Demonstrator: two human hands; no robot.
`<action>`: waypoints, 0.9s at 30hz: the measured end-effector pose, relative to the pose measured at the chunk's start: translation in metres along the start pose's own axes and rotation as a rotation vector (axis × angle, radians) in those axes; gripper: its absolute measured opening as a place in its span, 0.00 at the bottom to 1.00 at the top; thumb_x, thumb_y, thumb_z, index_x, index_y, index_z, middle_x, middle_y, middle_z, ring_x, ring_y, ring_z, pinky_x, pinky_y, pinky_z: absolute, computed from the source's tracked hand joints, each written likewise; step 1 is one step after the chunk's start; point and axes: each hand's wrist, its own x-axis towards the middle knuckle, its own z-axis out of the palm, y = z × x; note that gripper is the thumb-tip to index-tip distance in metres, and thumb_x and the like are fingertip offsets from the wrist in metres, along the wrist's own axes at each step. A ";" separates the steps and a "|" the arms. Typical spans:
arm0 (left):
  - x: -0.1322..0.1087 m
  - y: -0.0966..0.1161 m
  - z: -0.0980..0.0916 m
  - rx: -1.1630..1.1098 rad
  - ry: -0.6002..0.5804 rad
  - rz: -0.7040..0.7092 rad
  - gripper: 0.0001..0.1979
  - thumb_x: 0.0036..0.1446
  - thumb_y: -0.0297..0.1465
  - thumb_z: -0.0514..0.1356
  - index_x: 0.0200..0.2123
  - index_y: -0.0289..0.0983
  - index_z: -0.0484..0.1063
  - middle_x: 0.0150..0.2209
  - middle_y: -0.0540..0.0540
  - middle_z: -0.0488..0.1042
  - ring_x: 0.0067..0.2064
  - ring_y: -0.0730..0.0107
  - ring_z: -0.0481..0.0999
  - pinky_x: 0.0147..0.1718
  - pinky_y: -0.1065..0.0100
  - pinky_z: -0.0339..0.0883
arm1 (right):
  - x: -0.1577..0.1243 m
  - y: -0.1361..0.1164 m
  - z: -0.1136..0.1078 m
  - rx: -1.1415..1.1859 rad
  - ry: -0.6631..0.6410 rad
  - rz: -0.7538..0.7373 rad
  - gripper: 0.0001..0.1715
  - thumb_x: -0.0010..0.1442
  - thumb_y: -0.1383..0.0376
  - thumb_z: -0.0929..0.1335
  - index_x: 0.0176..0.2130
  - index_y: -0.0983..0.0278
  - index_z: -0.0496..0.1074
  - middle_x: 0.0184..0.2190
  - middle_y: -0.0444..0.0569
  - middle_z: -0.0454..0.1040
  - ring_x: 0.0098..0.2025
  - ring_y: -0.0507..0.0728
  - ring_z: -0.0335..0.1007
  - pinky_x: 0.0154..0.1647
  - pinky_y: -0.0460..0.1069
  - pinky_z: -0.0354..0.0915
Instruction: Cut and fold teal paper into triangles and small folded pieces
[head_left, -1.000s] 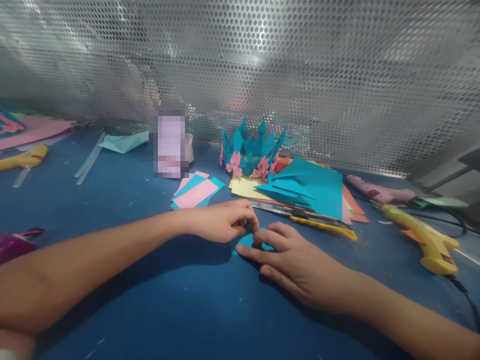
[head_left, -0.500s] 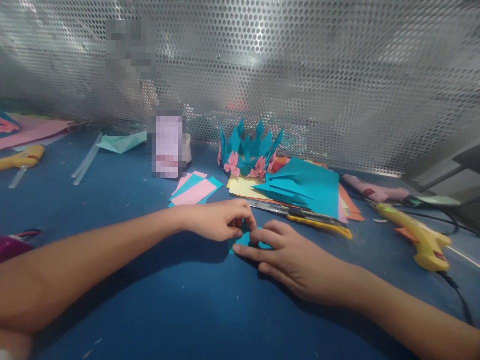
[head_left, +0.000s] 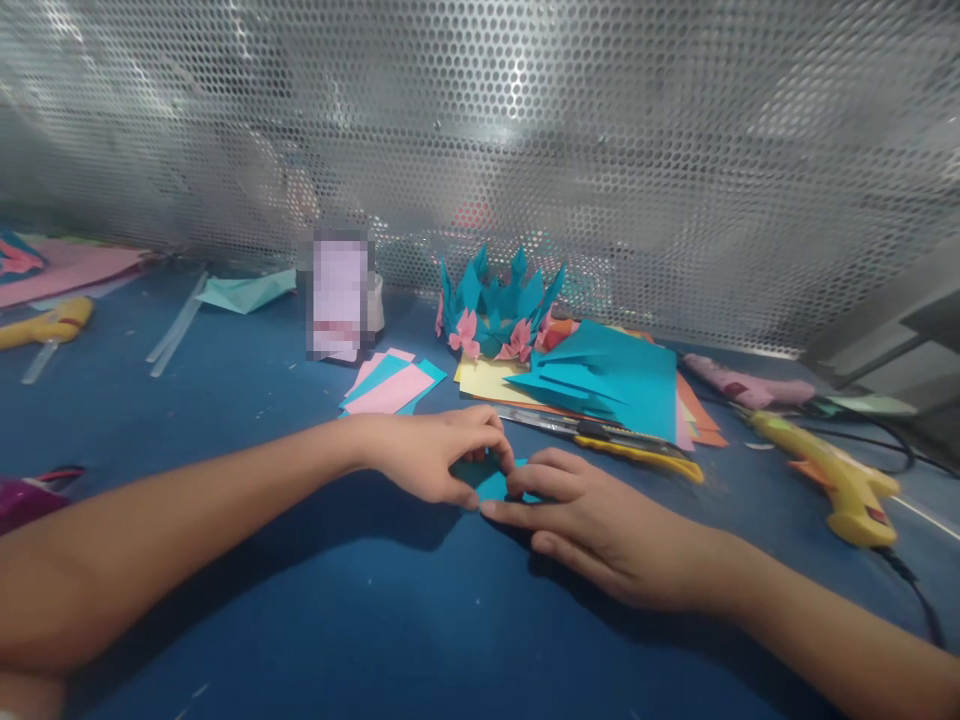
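Observation:
A small teal paper piece [head_left: 492, 484] lies on the blue table [head_left: 360, 600] between my two hands. My left hand [head_left: 431, 455] pinches its left edge with thumb and fingertips curled over it. My right hand [head_left: 592, 520] presses the paper's right side, index finger bent on top, other fingers flat along the table. Most of the paper is hidden under the fingers.
Behind the hands lie a yellow utility knife [head_left: 622, 445], a stack of teal, yellow and orange paper sheets [head_left: 600, 375], a teal paper crown with pink flowers [head_left: 499, 305], and pink and teal strips [head_left: 390, 385]. Glue guns [head_left: 840, 475] lie at right and far left [head_left: 45, 325]. A perforated metal wall [head_left: 525, 150] stands behind.
My left thumb has slid down along the teal paper's edge, and more of the paper shows between the fingers. Both hands stay in the same place.

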 end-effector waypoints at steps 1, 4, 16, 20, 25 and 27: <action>-0.001 0.001 -0.001 0.000 -0.011 -0.009 0.20 0.50 0.30 0.61 0.48 0.38 0.63 0.48 0.45 0.58 0.44 0.67 0.64 0.47 0.65 0.62 | -0.002 0.001 0.000 0.018 0.025 -0.001 0.21 0.66 0.64 0.57 0.56 0.62 0.65 0.44 0.53 0.68 0.44 0.57 0.61 0.48 0.52 0.60; -0.001 0.002 -0.002 -0.002 -0.032 -0.017 0.22 0.51 0.32 0.61 0.50 0.40 0.62 0.49 0.44 0.58 0.46 0.65 0.64 0.47 0.63 0.61 | -0.010 0.007 0.001 0.035 0.157 0.039 0.20 0.66 0.67 0.56 0.52 0.66 0.68 0.42 0.55 0.69 0.43 0.56 0.64 0.45 0.51 0.62; 0.004 0.002 -0.003 0.039 -0.053 0.004 0.25 0.53 0.33 0.60 0.56 0.45 0.63 0.46 0.46 0.58 0.48 0.63 0.61 0.45 0.66 0.59 | -0.018 0.015 -0.002 -0.160 0.066 -0.008 0.20 0.65 0.66 0.58 0.53 0.65 0.68 0.39 0.54 0.70 0.39 0.56 0.65 0.40 0.51 0.65; 0.003 0.003 -0.003 0.035 -0.043 -0.003 0.26 0.53 0.32 0.60 0.56 0.43 0.63 0.47 0.46 0.59 0.47 0.64 0.62 0.45 0.66 0.59 | -0.018 0.016 0.005 -0.270 0.100 -0.025 0.21 0.66 0.63 0.58 0.56 0.63 0.64 0.43 0.55 0.70 0.42 0.58 0.64 0.43 0.54 0.64; 0.004 0.000 -0.002 0.021 -0.027 0.022 0.25 0.53 0.34 0.60 0.55 0.43 0.63 0.46 0.46 0.60 0.47 0.64 0.63 0.46 0.66 0.60 | -0.015 0.011 0.007 -0.315 0.123 -0.057 0.21 0.67 0.62 0.57 0.56 0.61 0.65 0.45 0.55 0.71 0.43 0.59 0.64 0.43 0.54 0.64; 0.005 0.000 -0.001 0.028 -0.024 0.019 0.25 0.52 0.34 0.60 0.55 0.42 0.64 0.46 0.46 0.61 0.47 0.64 0.64 0.46 0.66 0.60 | -0.014 0.009 0.006 -0.313 0.109 -0.054 0.21 0.67 0.62 0.57 0.57 0.61 0.64 0.44 0.55 0.71 0.43 0.59 0.64 0.42 0.54 0.63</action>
